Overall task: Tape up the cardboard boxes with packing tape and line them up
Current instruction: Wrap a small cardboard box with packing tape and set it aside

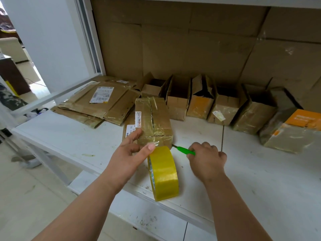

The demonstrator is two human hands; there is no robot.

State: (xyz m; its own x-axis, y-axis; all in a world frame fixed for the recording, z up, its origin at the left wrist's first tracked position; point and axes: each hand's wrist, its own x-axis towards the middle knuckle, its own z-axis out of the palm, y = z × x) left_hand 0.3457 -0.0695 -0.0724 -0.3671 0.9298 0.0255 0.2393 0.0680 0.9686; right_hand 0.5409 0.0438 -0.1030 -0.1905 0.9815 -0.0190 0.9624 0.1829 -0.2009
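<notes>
far out past our left fingertips and off to their left we see a pile of flattened cardboard (97, 103) lying on the white table (69, 136), a shipping label facing up on the top sheet. our left hand (129, 153) comes next: its fingers are straight and a little spread, the fingertips resting against the near left corner of the taped box (152, 119), the thumb stretched right along the box's near bottom edge. that box lies closed on the table directly beyond our fingers, wrapped in glossy tape, with a white label on its left side. just under the thumb tip stands the yellow tape roll (163, 173), upright on its edge near the table's front rim; a strip of tape seems to run from the roll up to the box, though the glare makes that hard to confirm. right of the roll, our right hand (206, 160) is curled into a fist around a green-handled cutter (184, 150), whose dark tip pokes out left of the knuckles and reaches the box's near right corner. beyond the right-hand knuckles a row of open boxes (215, 105) stands along the cardboard back wall (191, 40), flaps up, and at the far right of that row lies a box with an orange panel (295, 129).
</notes>
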